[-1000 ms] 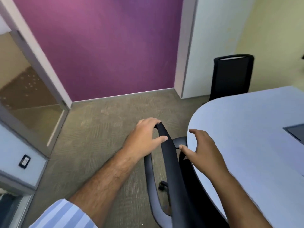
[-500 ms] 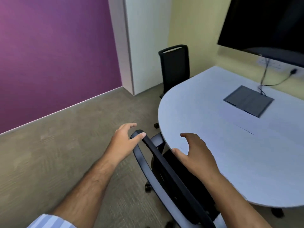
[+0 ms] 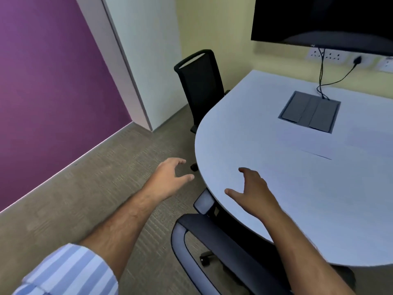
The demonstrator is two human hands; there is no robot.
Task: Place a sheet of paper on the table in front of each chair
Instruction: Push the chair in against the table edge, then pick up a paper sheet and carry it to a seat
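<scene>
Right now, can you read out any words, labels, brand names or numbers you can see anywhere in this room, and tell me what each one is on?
None can be read.
Black wall screen: small mark on its lower edge, too blurred to read.
White wall sockets: no legible marking.

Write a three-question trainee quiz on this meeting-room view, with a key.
1. True or false: the left hand grips the near chair.
2. Multiple choice: the sheet of paper lies (A) beside the grey cable hatch, (B) on the floor, (C) in the right hand.
3. How many chairs show at the table?

Key: 1. False; both hands are open and empty, off the chair. 2. A. 3. Two: the near chair and the far chair.
</scene>
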